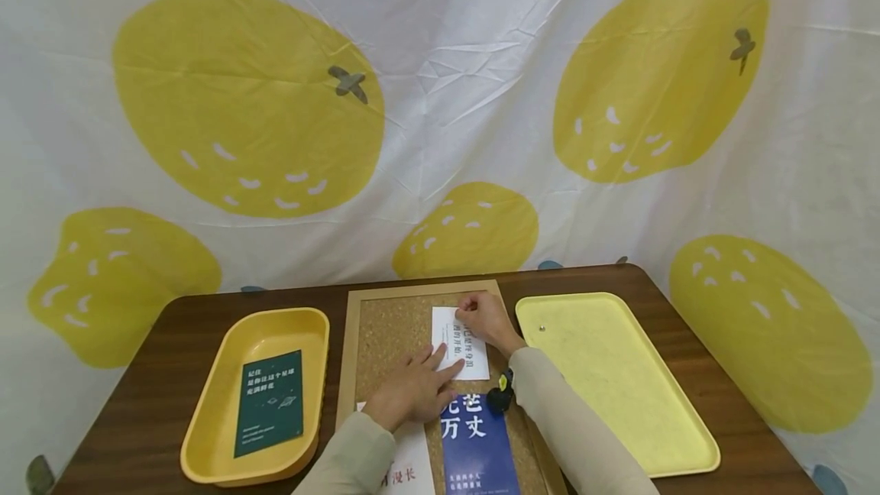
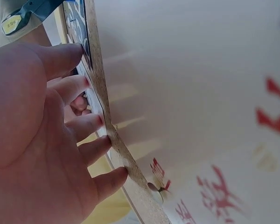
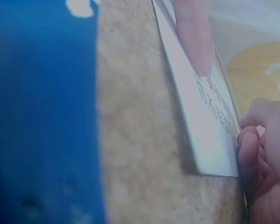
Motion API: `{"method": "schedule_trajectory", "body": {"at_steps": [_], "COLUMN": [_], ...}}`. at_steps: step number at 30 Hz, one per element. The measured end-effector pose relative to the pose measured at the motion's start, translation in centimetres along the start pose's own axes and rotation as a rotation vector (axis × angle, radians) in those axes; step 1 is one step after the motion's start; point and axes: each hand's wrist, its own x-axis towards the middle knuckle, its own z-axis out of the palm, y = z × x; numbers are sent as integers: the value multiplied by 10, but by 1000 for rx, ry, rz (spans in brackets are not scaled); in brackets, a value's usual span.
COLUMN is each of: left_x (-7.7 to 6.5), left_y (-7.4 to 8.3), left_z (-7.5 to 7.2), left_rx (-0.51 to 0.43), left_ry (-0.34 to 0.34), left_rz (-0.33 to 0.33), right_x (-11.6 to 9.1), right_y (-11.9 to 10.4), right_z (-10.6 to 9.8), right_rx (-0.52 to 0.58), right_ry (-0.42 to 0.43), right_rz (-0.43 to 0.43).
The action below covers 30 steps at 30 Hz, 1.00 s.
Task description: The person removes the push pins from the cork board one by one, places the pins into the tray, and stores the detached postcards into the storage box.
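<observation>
A white card (image 1: 443, 325) with dark printed characters lies on the upper part of a wood-framed cork board (image 1: 388, 334). My left hand (image 1: 412, 388) has its fingers spread, and its fingertips rest on the card's lower left part. At the card's upper right edge my right hand (image 1: 486, 319) curls its fingers, thumb and index close together; whatever may be between them is hidden. Below lie a blue card (image 1: 474, 449) with white characters and a white card with red characters (image 1: 412, 464). A small round metal tack (image 2: 152, 186) shows on the red-lettered card.
To the left stands a deep orange-yellow tray (image 1: 318, 373) with a dark green card (image 1: 271, 403) in it. A shallow pale yellow tray (image 1: 612, 388) is at the right, a tiny metal tack (image 1: 541, 328) near its far left corner. A lemon-print cloth (image 1: 440, 136) hangs behind the table.
</observation>
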Motion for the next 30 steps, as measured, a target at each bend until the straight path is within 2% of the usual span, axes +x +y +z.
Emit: {"method": "schedule_trajectory", "body": {"at_steps": [9,15,30], "left_x": [0,-1,0], "left_y": [-1,-1,-3], "left_z": [0,-1,2], "left_rx": [-9,-10,-28], "left_ry": [-7,-7,6], "left_rz": [-1,3,20], "right_x": [1,0,-6], "right_y": [-1,-1,-4], "right_z": [0,0,-3], "right_rx": [6,1,-9], "right_ry": [-21,-19,12], "right_rz": [47,42,-79]}}
